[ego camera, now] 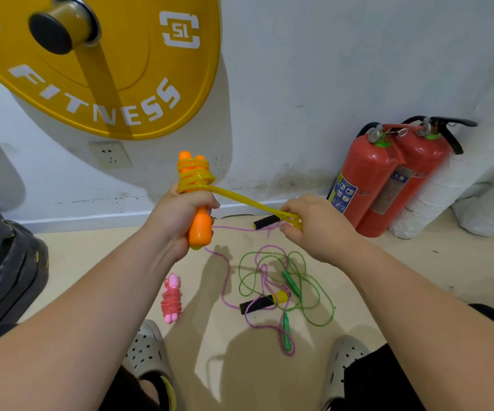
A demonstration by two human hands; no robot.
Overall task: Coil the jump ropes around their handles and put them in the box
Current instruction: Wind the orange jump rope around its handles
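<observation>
My left hand (180, 213) grips the two orange handles (200, 231) upright, with yellow rope (193, 176) wound around their upper part. From the coil a doubled yellow strand runs right to my right hand (314, 225), which pinches its end taut. On the floor below lie a pink jump rope (171, 298) coiled on its handles, a loose green rope (308, 292) with green handles, and a purple rope (226, 280) with black foam handles (265, 302) tangled through it. A second black handle (266, 222) lies near the wall. No box is in view.
A yellow weight plate (97, 63) hangs at the upper left, above a wall socket (110, 154). Two red fire extinguishers (388, 179) stand at the right by the wall. A dark stack of plates (5, 268) sits at the left. My grey clogs (147, 351) are at the bottom.
</observation>
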